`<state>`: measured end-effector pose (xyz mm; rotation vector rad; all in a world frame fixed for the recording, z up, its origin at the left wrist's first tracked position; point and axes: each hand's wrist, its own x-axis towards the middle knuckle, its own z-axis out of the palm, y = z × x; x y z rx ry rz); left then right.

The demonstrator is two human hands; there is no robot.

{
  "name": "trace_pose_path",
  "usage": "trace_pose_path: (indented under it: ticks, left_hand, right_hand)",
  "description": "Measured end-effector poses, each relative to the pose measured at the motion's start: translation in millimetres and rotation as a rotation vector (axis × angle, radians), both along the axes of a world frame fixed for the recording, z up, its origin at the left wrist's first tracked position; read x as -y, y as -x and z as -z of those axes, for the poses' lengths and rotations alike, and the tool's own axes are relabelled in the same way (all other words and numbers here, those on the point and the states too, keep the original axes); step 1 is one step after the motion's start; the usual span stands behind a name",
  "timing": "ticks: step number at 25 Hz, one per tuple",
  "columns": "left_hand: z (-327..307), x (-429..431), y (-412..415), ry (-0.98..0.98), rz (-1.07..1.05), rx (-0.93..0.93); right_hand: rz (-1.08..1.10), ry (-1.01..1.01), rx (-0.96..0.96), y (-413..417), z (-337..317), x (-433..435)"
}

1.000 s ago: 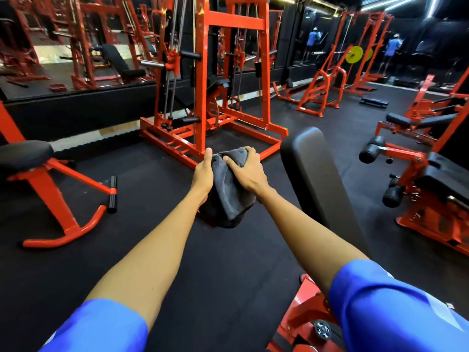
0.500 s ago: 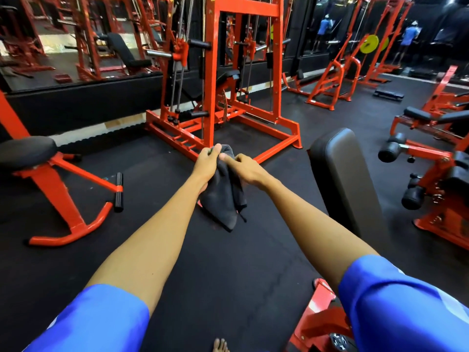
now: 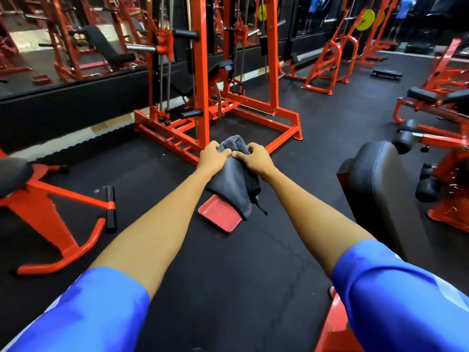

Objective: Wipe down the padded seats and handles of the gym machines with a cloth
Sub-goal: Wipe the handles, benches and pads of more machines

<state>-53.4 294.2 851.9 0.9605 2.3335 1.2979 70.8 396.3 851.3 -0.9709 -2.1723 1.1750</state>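
Both arms reach out in front of me over the black floor. My left hand and my right hand grip the top of a dark grey cloth, which hangs down between them in the air. A black padded backrest of a red machine stands to the right of my right arm, apart from the cloth. At the left edge sits a round black padded seat on a red frame.
A red tray lies on the floor below the cloth. A tall red cable rack stands straight ahead. Red benches with black roller pads fill the right side. Mirrors line the back wall, and people stand far off.
My view has shifted left, so the backrest now sits farther right. The cloth has been regathered, with my hands bunching its top edge. The red tray has come into sight beneath it.
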Motion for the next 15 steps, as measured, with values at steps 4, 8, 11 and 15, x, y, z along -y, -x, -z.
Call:
trace_pose_path:
  ticks: [4,8,11,15]
  left_hand:
    - [-15.0,-58.5,23.8,0.006,-0.137,-0.014]
    - [-5.1,-122.2,57.9,0.051,-0.098,-0.102]
    - [8.4,-169.4,95.0,0.099,-0.026,-0.152]
    - [12.7,-245.0,130.8,-0.01,0.193,-0.038]
  right_hand:
    - [0.195,0.026,-0.022,21.0,-9.4,-48.1]
    - [0.331,-0.012,0.03,53.0,-14.8,-100.2]
    - [0.395,-0.063,0.063,79.8,-20.6,-153.6]
    - [0.38,0.107,0.047,132.4,-16.8,-207.2]
